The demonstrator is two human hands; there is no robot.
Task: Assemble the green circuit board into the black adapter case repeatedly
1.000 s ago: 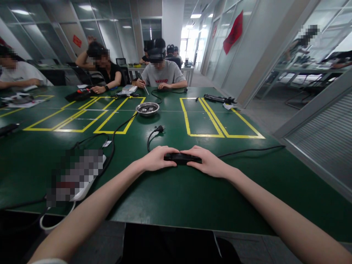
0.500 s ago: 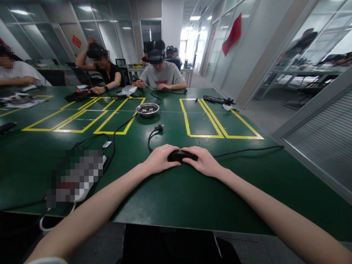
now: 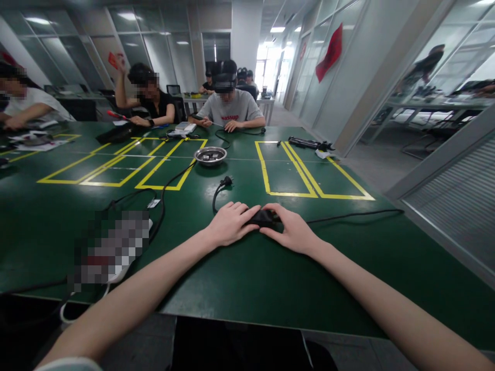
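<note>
Fingers half-curled, a person's left hand and right hand sit close together at a green table, rectangles of yellow tape on its farther part. Beyond the hands stands a steel bowl holding small metal pieces. Gripped between both sets of fingers and thumbs is a black device. A black plug, at its cord's end, lies between hands and bowl.

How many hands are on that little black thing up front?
2: the person's left hand at the left end of the black device, and the right hand at its right end. They cover parts of it; no other hand shows there.
</note>
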